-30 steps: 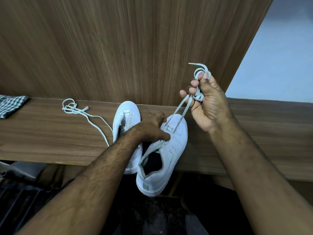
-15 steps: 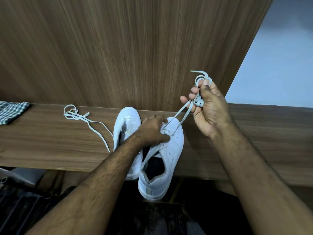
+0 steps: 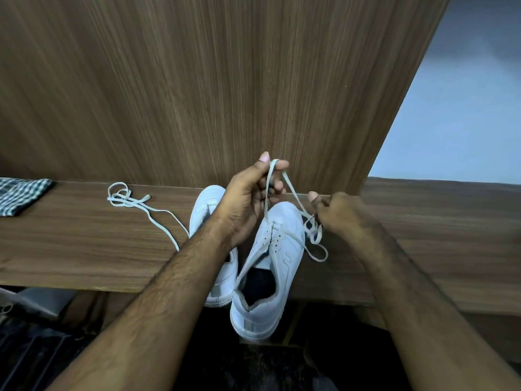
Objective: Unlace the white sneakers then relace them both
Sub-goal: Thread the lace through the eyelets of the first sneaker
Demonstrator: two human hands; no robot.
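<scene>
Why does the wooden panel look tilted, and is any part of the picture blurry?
Head view: the wide-angle lens bends the wood panel so that its edges lean. The right hand is smeared by motion blur; the left hand, pinching the lace, and the right sneaker look sharper. Lighting is dim and soft, with no glare.

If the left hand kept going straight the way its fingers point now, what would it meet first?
Probably the wooden back panel: the left hand, pinching the lace, points up and away over the sneakers. Depth is unclear from this one view.
</scene>
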